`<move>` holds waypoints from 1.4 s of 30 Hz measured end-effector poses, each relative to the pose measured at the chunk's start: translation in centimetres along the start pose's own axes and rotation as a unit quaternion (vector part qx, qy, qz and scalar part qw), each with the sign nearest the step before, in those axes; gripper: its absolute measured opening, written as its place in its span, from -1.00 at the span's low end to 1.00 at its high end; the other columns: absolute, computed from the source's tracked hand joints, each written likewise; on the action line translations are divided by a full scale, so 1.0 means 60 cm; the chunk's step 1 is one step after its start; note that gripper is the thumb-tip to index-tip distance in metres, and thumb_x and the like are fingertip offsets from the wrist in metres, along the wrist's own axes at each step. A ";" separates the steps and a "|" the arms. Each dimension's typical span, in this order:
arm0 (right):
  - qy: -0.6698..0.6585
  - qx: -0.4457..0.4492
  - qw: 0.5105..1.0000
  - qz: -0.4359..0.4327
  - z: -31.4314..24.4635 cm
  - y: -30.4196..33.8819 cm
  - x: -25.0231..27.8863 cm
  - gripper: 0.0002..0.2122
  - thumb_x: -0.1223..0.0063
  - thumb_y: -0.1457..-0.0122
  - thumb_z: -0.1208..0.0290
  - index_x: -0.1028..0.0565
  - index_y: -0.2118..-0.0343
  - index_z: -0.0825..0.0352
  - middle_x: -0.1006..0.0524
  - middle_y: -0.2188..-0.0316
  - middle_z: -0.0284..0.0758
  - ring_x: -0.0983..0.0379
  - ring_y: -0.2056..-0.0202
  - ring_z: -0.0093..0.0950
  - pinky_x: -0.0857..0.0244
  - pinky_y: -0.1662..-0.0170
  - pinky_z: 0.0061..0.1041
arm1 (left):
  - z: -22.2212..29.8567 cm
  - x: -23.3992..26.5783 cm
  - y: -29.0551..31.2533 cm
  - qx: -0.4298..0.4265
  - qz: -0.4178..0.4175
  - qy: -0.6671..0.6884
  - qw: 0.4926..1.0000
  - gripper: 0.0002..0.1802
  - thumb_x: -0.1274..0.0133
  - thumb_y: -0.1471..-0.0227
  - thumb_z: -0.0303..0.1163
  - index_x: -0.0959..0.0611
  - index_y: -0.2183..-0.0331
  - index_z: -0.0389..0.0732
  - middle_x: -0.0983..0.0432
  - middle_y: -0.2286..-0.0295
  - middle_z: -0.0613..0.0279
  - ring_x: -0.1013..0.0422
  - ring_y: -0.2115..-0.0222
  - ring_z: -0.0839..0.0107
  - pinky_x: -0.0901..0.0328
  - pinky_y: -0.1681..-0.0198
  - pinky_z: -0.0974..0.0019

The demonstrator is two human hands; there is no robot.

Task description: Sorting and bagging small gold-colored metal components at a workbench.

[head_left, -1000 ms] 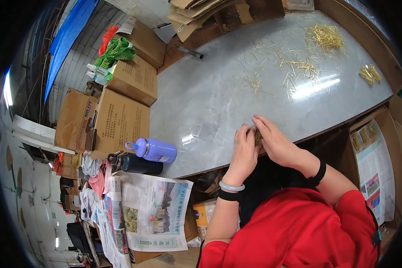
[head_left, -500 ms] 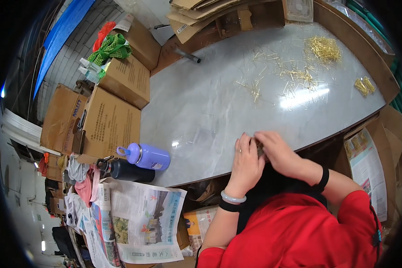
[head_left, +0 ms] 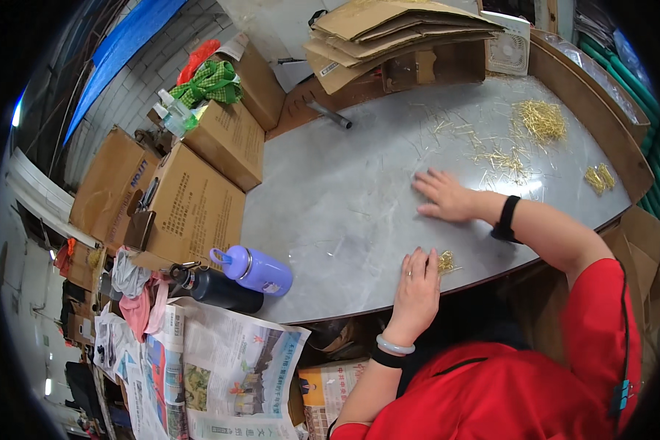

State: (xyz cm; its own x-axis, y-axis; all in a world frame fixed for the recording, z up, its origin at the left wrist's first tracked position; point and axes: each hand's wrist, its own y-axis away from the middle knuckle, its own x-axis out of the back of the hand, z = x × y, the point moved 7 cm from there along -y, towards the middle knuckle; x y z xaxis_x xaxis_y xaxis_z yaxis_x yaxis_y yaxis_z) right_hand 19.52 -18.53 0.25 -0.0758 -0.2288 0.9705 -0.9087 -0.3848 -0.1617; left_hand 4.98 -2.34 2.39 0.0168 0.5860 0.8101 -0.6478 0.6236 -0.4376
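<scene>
Palm and thumb of my left hand point(head_left: 416, 290) are out of sight under its back.
The small bundle of gold wire pieces point(head_left: 446, 262) lies just right of those straight fingers, near the table point(head_left: 330, 191) edge, its left side partly covered; I cannot tell whether I grip it. My right hand point(head_left: 446, 196), farther up, rests released, fingers spread, palm hidden, well apart from the bundle.

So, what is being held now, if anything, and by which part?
The left hand lies close beside the small gold wire bundle; a hold, or its place, cannot be told. The right hand, spread palm-down, shows nothing held.
</scene>
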 end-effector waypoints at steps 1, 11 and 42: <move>-0.005 0.035 0.999 -0.010 -0.027 0.022 0.002 -0.41 -0.04 -0.25 0.14 -0.22 -0.25 0.35 -0.16 -0.29 -0.01 0.03 -0.33 0.07 0.03 -0.33 -0.04 | -0.001 0.000 0.003 0.002 0.004 0.008 1.000 -0.46 0.00 -0.14 -0.47 -0.33 -0.13 -0.45 -0.24 -0.02 -0.21 -0.16 -0.15 -0.16 -0.07 -0.27 -0.10; -0.019 -0.059 0.996 0.065 -0.080 0.180 0.110 -0.60 -0.20 -0.11 0.30 -0.44 0.02 0.35 -0.43 0.11 -0.15 -0.39 0.10 -0.13 -0.31 -0.02 -0.21 | -0.004 0.016 0.000 0.050 0.022 0.060 0.997 -0.43 -0.15 -0.04 -0.52 -0.35 -0.06 -0.45 -0.24 -0.03 -0.20 -0.18 -0.12 -0.18 -0.13 -0.21 -0.06; -0.090 0.208 0.966 -0.126 -0.227 -0.050 0.012 -0.85 -0.15 -0.03 0.36 -0.59 0.35 0.26 -0.55 0.29 -0.27 -0.54 0.27 -0.18 -0.43 0.22 -0.22 | 0.008 -0.004 -0.011 0.013 0.006 -0.054 0.998 -0.36 -0.02 -0.03 -0.44 -0.32 -0.14 -0.50 -0.25 -0.08 -0.26 -0.09 -0.20 -0.23 -0.01 -0.29 -0.15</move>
State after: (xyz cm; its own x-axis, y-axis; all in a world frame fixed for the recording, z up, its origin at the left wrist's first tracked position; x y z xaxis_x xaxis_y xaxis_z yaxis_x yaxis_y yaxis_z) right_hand 16.60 -5.34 3.85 0.2322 -0.2183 0.9479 -0.6426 -0.7660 -0.0190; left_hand 5.06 -3.14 2.64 -0.0712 0.5331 0.8430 -0.6674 0.6026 -0.4375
